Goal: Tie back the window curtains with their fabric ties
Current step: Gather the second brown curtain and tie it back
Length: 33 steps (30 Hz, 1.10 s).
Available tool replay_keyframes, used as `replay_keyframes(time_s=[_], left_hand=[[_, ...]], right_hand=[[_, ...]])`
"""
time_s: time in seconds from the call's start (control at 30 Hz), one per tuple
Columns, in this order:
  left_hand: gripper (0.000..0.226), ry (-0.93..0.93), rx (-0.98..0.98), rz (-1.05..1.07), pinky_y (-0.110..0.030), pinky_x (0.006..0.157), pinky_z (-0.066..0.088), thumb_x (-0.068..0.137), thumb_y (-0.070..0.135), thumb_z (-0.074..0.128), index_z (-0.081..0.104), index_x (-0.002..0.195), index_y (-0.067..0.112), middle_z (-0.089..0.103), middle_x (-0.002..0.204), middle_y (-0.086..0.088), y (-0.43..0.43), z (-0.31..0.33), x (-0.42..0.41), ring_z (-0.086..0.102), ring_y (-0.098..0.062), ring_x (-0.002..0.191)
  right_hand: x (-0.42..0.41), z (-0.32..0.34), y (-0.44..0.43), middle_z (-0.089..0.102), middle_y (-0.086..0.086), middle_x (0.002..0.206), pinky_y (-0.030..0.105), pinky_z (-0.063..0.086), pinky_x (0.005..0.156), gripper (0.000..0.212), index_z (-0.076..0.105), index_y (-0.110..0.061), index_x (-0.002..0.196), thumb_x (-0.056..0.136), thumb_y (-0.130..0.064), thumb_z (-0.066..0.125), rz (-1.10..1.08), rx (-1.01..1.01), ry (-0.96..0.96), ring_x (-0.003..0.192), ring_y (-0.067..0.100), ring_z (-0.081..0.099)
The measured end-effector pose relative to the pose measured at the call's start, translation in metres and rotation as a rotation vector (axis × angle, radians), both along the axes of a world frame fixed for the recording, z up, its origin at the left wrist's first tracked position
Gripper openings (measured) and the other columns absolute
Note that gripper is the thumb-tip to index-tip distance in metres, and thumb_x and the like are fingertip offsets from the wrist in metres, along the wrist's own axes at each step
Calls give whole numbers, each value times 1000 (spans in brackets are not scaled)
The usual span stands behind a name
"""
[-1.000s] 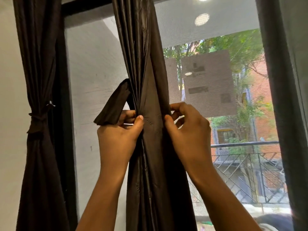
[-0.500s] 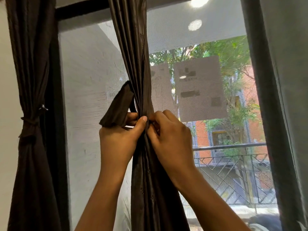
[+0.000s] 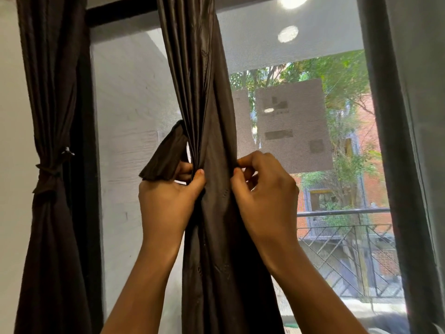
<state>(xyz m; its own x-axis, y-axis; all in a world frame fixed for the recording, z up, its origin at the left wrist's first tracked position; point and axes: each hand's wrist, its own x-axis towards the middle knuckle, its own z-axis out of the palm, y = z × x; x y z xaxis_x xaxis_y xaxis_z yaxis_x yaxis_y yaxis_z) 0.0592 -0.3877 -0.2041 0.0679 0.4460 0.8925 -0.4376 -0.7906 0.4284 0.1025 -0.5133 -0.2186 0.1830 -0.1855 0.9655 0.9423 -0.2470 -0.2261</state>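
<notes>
While bunching the curtain [image 3: 212,104] at mid-window, hold the folds tight from both sides. Left hand [image 3: 166,203]: fingers curled round the loose end of the tie [image 3: 166,155], projecting left from behind the folds; thumb pressed on the front pleats. Right hand [image 3: 267,189]: thumb and forefinger pinched on the curtain's right edge, other fingers curled; other tie end possibly inside that pinch, not discernible. Locate that end before releasing anything. Draw both ends to the front at equal height, roughly level with the knot [image 3: 49,168] on the far-left curtain [image 3: 53,225], already tied. Pull snug, not hard: glossy fabric, probably prone to sliding. Cross and knot close under the thumb without letting pleats escape.
</notes>
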Motion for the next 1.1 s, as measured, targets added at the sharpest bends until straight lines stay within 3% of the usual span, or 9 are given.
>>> replay_keyframes(time_s=[0.27,0.37,0.43,0.6,0.73,0.8,0.9,1.0,1.1], left_hand=[[12,62,-53,-288,-45,79,58,73,25,81,70,73,31,73,75,6,-4,4,-7,71,-13,76],[13,57,-128,-336,-44,79,58,69,29,82,70,75,28,73,77,5,-8,2,-5,71,-12,78],[15,44,-159,-347,-40,78,58,70,24,82,69,75,27,72,77,5,-10,1,-3,70,-9,75],[14,18,-73,-190,-31,76,58,77,17,77,66,79,25,68,74,8,-7,-2,1,65,-2,67],[11,3,60,-48,-18,65,53,82,22,72,64,88,25,64,71,13,-4,-8,3,65,-5,66],[14,8,177,-8,-23,66,54,87,21,68,64,100,22,65,77,8,0,-11,5,65,-6,68],[10,-7,247,14,-36,70,57,88,24,64,65,99,24,67,81,7,2,-13,5,66,-10,71],[24,-26,170,-15,-33,69,57,85,20,71,57,88,39,68,81,9,-2,-13,2,67,-7,68],[26,-8,24,-169,-39,77,58,80,19,75,61,85,39,73,91,0,-2,-11,6,71,-11,74]], right_hand=[[-3,1,18,54,-1,77,30,34,48,11,57,-15,82,86,-26,57,-125,-179,-58,61,21,53],[-1,2,19,49,-2,69,25,17,40,12,52,-15,77,84,-22,59,-244,-176,-82,51,19,40],[1,2,21,48,-2,67,19,14,40,11,51,-15,75,82,-21,58,-281,-173,-87,50,16,33],[16,-5,14,54,-2,75,25,28,44,4,56,-15,83,79,-17,57,-245,-188,-62,55,19,51],[22,-8,2,58,0,80,30,42,50,22,55,-18,107,86,-12,56,-99,-150,-24,60,20,56],[24,-8,0,57,3,87,35,47,50,34,51,-22,122,89,-17,46,-88,-250,-105,59,21,54],[32,-6,1,48,5,82,27,31,42,46,59,-24,124,86,-26,34,-258,-449,-207,53,16,36],[41,-2,2,49,5,80,25,30,41,48,63,-25,121,86,-29,31,-324,-512,-210,54,20,46],[37,-2,3,56,1,85,32,45,46,40,58,-21,123,87,-25,39,-215,-408,-156,62,21,55]])
